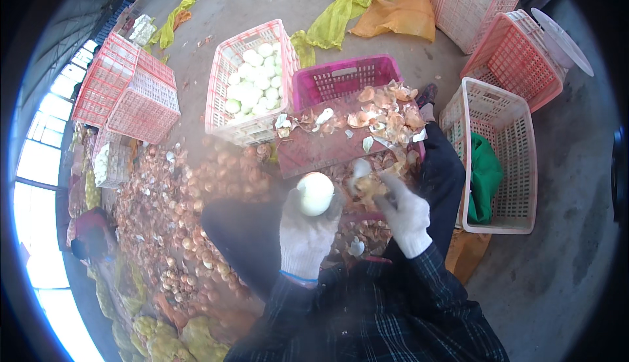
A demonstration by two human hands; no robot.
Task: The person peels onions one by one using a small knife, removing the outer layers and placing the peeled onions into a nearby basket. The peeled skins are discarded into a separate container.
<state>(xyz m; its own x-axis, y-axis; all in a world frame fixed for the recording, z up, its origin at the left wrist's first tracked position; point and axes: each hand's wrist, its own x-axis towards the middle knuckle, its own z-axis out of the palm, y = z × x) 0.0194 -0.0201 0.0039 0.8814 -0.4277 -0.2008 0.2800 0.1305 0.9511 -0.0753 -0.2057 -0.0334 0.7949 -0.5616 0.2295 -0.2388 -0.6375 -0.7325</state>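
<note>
My left hand, in a white knit glove, holds a peeled white onion upright in its fingers. To its right is my right hand, also gloved, its fingers spread beside blurred onion skins that look loose in the air; whether the fingers touch them is unclear. Just beyond both hands, a reddish board lies across a magenta plastic crate, with dry onion skins heaped on it. Behind and left, a pink and white crate holds many peeled onions.
Unpeeled onions and skins cover the floor at left, near filled mesh sacks and stacked crates. A white crate with green cloth stands at right, beside a pink crate. Another person is at far left.
</note>
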